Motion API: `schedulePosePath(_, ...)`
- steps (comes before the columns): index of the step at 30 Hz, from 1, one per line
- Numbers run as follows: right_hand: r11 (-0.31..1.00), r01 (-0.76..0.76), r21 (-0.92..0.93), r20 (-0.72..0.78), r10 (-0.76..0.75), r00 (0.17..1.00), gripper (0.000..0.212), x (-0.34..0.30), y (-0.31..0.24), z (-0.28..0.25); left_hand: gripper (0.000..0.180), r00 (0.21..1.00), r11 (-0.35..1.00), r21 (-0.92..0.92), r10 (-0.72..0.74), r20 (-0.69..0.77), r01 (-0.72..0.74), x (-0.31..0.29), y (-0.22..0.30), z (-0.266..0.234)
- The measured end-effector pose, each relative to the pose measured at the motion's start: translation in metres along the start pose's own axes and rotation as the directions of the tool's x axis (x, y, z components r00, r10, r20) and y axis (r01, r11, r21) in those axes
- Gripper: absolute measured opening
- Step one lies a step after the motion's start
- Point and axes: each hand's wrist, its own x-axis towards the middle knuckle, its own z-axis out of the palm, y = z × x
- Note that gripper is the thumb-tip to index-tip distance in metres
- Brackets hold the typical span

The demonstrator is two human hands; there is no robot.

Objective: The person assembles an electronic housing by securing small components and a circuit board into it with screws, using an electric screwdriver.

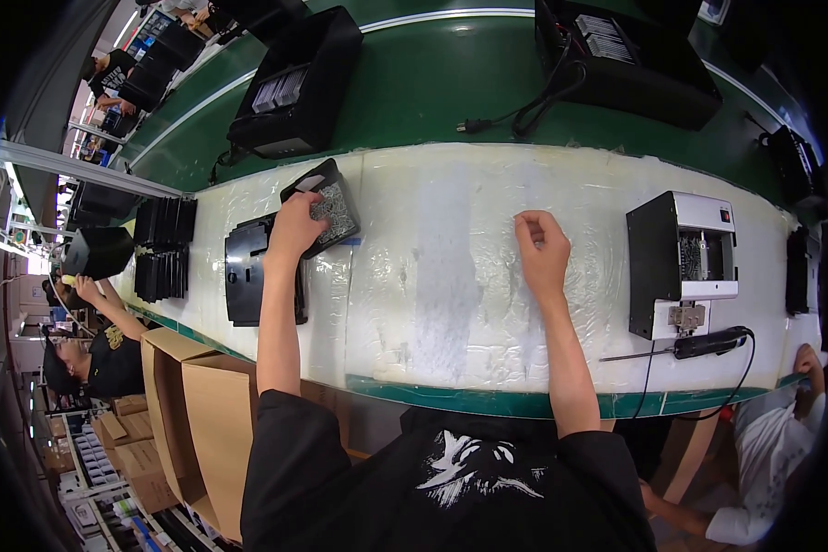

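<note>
My left hand (296, 225) reaches over the side of a black tray (356, 224) full of small silvery pieces that look like screws (338, 207). Its thumb and forefinger are apart above the pieces; the other fingertips are hard to see. Flat black plastic panels (248, 271) lie stacked beside that wrist, partly under the tray. Above the white work mat, my right hand (545, 253) is closed, fingers curled and thumb against forefinger. Whatever it pinches is too small to make out.
At right stand a white-and-black screw feeder (681, 248) and a black electric screwdriver (713, 343) with a cord. More black parts (163, 248) are stacked at left. Black housings (299, 87) sit on the green line behind. An open carton (213, 414) and co-workers flank the bench.
</note>
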Motion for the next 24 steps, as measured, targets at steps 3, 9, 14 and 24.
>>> schedulePosePath(3,1.0,0.004,-0.003,0.0,-0.004,1.0,0.008,-0.001,0.0,0.001,0.045,0.999,1.0,0.029,0.007,0.039,-0.008,0.0,0.002,0.004)
schedulePosePath(9,1.0,-0.008,-0.002,-0.004,0.008,1.0,0.008,-0.001,0.001,0.001,0.045,0.999,1.0,0.016,-0.003,0.046,0.003,0.0,0.008,0.004)
schedulePosePath(14,1.0,0.012,-0.02,0.0,-0.012,1.0,0.008,-0.001,0.0,0.001,0.021,1.0,0.998,-0.06,0.01,-0.017,-0.011,0.003,0.001,0.009)
schedulePosePath(24,1.0,0.012,-0.009,-0.002,-0.012,1.0,0.008,-0.001,0.0,0.0,0.012,0.997,0.996,0.091,0.009,-0.075,-0.002,0.014,-0.003,0.019)
